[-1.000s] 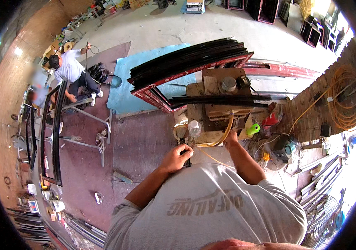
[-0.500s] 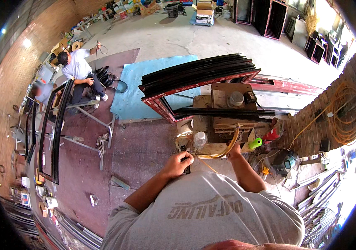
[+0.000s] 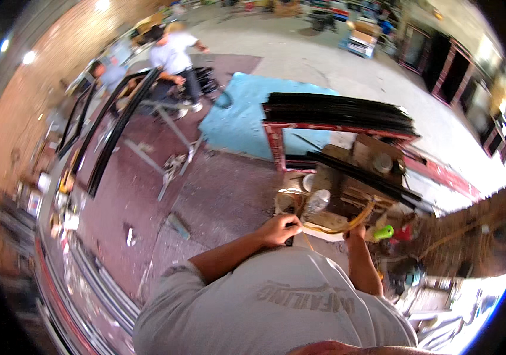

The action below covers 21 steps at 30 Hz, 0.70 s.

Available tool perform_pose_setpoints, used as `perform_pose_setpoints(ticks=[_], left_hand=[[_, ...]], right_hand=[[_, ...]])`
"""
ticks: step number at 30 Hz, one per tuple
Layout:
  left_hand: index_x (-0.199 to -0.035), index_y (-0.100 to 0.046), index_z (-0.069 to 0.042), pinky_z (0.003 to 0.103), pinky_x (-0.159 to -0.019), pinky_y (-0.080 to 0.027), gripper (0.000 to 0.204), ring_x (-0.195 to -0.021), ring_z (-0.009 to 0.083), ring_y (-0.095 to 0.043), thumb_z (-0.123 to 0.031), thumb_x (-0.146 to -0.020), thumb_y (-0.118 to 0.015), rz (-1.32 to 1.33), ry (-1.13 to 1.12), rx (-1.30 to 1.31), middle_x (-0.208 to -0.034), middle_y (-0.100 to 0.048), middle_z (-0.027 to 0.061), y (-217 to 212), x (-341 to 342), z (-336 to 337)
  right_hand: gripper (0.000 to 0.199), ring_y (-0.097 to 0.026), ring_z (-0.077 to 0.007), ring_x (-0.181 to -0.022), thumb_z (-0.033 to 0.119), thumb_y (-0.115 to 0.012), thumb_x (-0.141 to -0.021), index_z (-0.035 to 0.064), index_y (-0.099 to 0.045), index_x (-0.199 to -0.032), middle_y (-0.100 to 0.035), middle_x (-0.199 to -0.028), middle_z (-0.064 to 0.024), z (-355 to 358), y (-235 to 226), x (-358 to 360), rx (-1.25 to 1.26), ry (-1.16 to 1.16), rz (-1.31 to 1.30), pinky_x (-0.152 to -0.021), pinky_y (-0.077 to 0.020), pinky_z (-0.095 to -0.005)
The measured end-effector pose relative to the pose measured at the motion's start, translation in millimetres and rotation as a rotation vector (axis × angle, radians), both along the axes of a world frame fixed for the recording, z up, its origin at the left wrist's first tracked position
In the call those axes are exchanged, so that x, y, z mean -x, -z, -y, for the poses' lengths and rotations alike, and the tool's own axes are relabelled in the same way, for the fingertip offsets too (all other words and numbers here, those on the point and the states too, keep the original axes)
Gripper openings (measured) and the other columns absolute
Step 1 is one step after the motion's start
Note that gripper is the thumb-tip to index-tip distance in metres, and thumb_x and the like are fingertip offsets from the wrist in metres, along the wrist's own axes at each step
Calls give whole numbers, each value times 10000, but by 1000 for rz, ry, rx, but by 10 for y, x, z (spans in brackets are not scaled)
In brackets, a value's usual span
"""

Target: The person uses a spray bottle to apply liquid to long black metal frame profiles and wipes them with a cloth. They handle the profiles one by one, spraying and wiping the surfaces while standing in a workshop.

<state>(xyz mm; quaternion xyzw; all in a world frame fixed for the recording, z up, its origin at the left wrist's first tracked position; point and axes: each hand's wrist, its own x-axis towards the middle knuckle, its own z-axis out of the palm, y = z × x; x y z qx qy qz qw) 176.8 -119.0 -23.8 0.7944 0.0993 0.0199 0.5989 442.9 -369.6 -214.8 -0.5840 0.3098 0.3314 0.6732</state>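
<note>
My left hand (image 3: 282, 229) is closed, thumb and fingertips pinched together, at the near left edge of a small wooden workbench (image 3: 331, 173). A thin yellow-orange line (image 3: 307, 240) hangs beside it; whether the fingers hold it is not clear. My right hand (image 3: 356, 232) is closed at the bench's near edge, on something dark that I cannot make out. Between the hands curves a yellow hose (image 3: 362, 218). Behind it stands a clear plastic bottle (image 3: 318, 201). Long black profiles (image 3: 366, 176) lie across the bench, beside a round clear container (image 3: 382, 163).
Black and red frames (image 3: 339, 112) are stacked beyond the bench, near a blue sheet (image 3: 244, 112). A green cylinder (image 3: 383, 232) lies right of my right hand. Two people work at the far left; one, in a white shirt (image 3: 171, 52), is near a black frame (image 3: 124, 133) on metal stands.
My view has swung left, so the scene sits farther right and is blurred. Both hands keep nearly the same places at the bench. The person in the white shirt has shifted posture.
</note>
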Motion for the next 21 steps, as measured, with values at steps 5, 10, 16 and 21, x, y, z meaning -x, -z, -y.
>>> perform_pose_setpoints(ticks=[5,10,16,21], left_hand=[[-1099,-644,-4,332,-870,-498,220,-957,142,-614,-196,-996,-619,-41,-30,45,-995,-679,58,32,162,72],[-1121,-631,7,340,-881,-499,203,-958,143,-611,-126,-974,-587,-70,-52,163,-1047,-673,74,218,318,130],[-1430,-454,-2,361,-934,-492,506,-983,199,-612,-105,-953,-585,32,-108,-5,-1161,-644,119,253,476,179],[-1581,-190,-11,376,-914,-496,829,-956,249,-606,-126,-903,-654,221,-227,-110,-1148,-611,151,258,457,262]], right_hand=[[295,-470,-180,-457,368,-511,-1007,195,-561,-773,-517,-595,3,-70,-219,119,-18,-81,49,-429,-314,-328],[376,-458,-176,-445,440,-548,-990,187,-556,-712,-494,-570,12,-105,-149,87,94,-124,26,-423,-302,-320],[384,-446,-173,-439,456,-542,-996,184,-545,-726,-484,-555,5,-65,-58,45,57,-194,34,-412,-300,-323],[367,-469,-171,-448,439,-527,-1007,185,-528,-743,-483,-557,-2,37,31,-46,5,-240,37,-408,-309,-329]])
